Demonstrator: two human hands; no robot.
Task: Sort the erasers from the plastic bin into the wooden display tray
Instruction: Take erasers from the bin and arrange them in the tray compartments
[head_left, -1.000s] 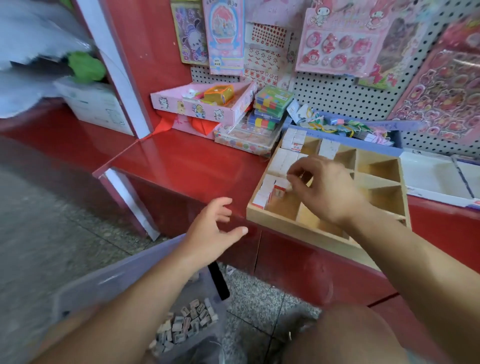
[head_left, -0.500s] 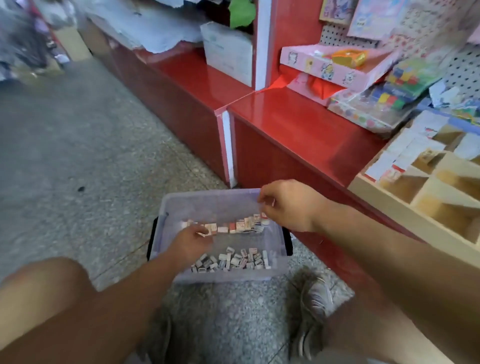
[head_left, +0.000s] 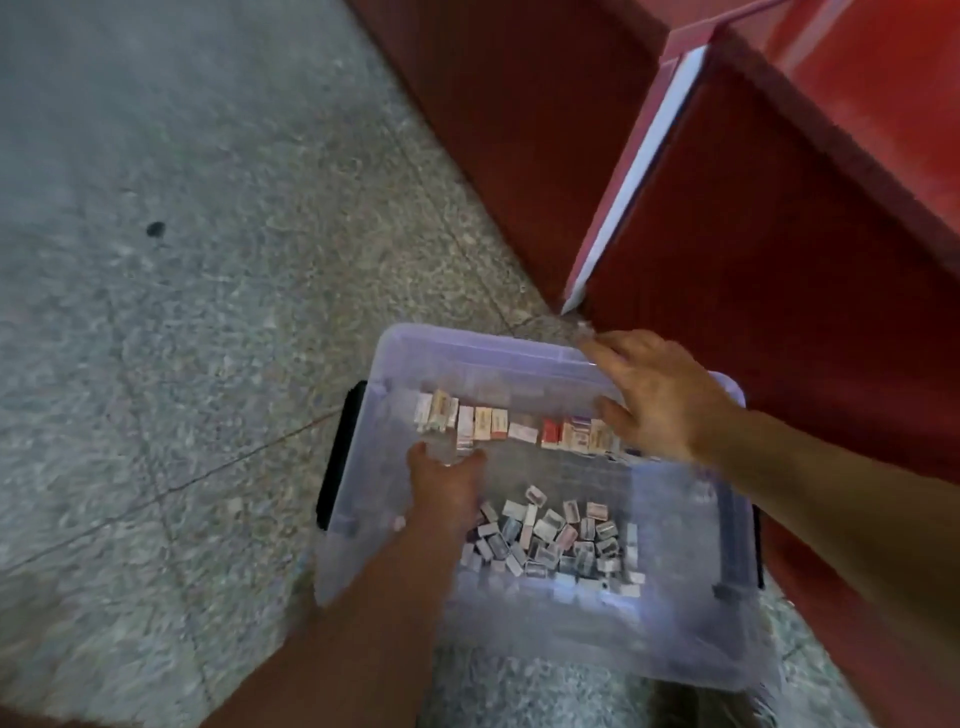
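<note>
Two clumps of erasers (head_left: 558, 540) sit in the plastic bin (head_left: 467, 340) on the floor (head_left: 208, 260): a row (head_left: 483, 422) along the far wall and a loose pile at the near side. The wooden tray is out of view. Your left hand (head_left: 444, 488) is inside, just short of the row. Its fingers are bent down, and blur hides whether they pinch anything, so can't tell. Your right hand (head_left: 654, 400) lies spread, fingers fairly straight, over the far right rim, holding nothing. The erasers look like small, light, firm blocks, probably with slick wrappers and little breakage risk. Pinch one across its long sides, or scoop several from the pile. The bin wall looks thin and may flex.
</note>
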